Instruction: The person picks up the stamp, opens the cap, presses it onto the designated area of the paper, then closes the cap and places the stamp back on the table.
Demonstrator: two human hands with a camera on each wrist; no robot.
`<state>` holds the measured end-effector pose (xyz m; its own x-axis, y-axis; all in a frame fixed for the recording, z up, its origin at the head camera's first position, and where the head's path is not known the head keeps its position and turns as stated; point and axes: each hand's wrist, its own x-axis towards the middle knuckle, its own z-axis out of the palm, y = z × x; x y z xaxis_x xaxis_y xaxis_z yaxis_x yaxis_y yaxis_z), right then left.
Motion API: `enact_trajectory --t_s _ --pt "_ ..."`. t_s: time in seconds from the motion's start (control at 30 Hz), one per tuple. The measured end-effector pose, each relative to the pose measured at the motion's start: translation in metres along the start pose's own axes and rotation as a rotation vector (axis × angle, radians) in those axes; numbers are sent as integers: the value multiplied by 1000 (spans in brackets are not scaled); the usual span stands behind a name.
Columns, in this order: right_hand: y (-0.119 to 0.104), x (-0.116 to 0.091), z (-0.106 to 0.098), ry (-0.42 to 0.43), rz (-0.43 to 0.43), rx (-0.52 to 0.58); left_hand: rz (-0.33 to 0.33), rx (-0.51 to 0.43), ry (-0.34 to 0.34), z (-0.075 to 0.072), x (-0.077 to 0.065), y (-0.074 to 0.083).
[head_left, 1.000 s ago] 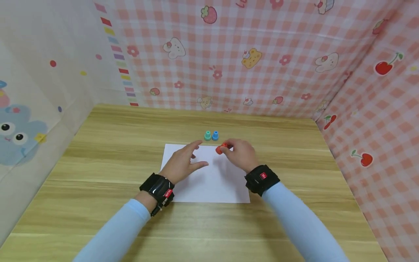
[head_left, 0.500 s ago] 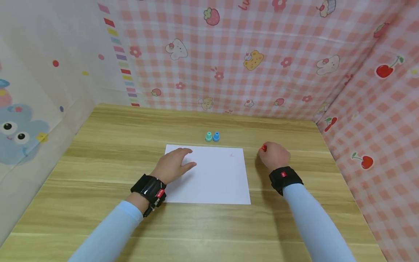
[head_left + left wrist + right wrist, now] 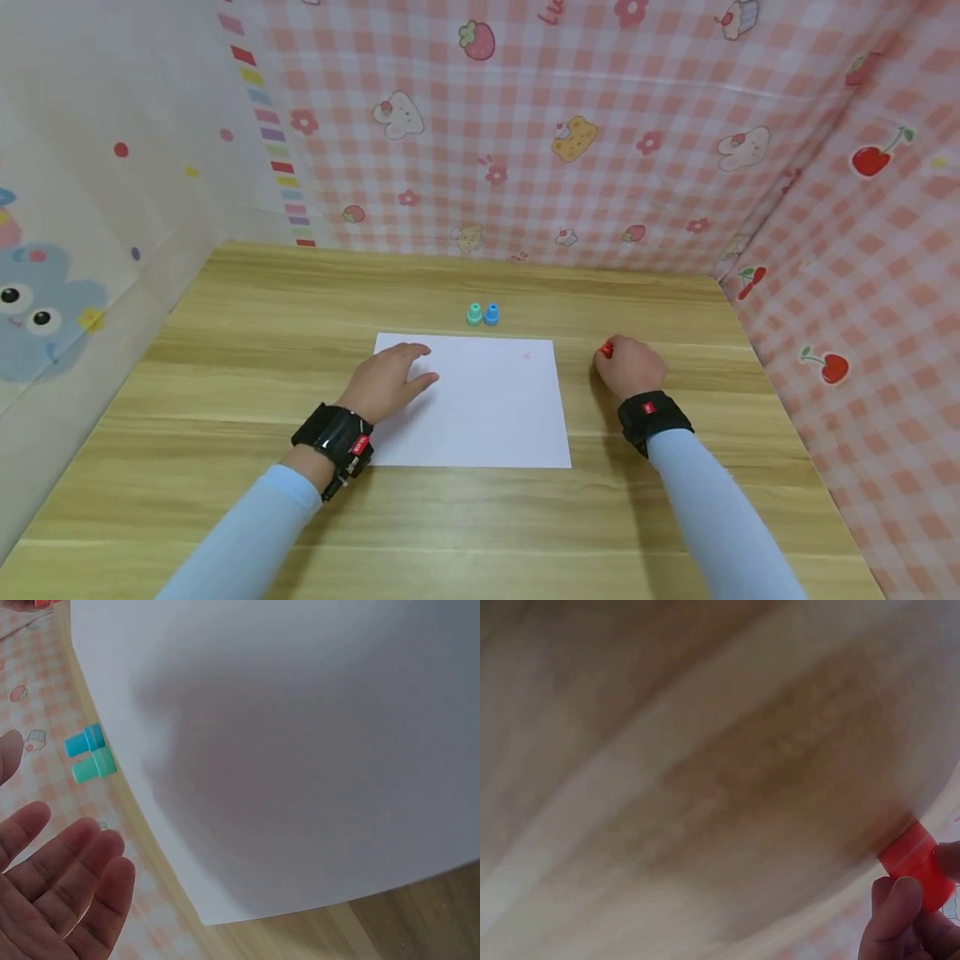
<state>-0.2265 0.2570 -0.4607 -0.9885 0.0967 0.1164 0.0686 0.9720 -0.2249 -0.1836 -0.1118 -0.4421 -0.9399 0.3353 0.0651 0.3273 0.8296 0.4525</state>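
My right hand (image 3: 632,368) pinches a small red stamp (image 3: 913,855) between thumb and fingers, low over the wood to the right of the white paper (image 3: 480,417). In the right wrist view the stamp's wide end is at or near the table; I cannot tell if it touches. A faint pink mark (image 3: 527,356) shows near the paper's upper right corner. Over the paper's left part hovers my left hand (image 3: 384,382), fingers relaxed and thumb apart, holding nothing. Beyond the paper's far edge stand a green stamp (image 3: 474,315) and a blue stamp (image 3: 491,314), side by side.
The wooden table (image 3: 480,533) extends around the paper on all sides. A pink checked cloth (image 3: 517,150) hangs behind it, and more checked cloth (image 3: 885,300) covers the right side. A pale printed cloth (image 3: 97,208) lines the left.
My right hand has carried the red stamp rightward from above the paper to the bare wood. The pink mark came into view there. My left hand has drawn back a little to the left.
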Motion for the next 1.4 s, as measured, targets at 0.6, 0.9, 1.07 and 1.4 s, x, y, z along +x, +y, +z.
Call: enact_trajectory --t_s 0.6,0.9,1.07,1.4 --pt "-34 5 -11 21 -42 64 -9 80 34 -8 8 -4" --pt "-73 13 -2 -19 -204 51 10 156 14 -12 18 -2" --pt "-93 17 3 -72 -228 76 24 192 17 -11 22 -1" --pt "-119 27 14 -117 -236 62 26 234 -3 -7 30 4"
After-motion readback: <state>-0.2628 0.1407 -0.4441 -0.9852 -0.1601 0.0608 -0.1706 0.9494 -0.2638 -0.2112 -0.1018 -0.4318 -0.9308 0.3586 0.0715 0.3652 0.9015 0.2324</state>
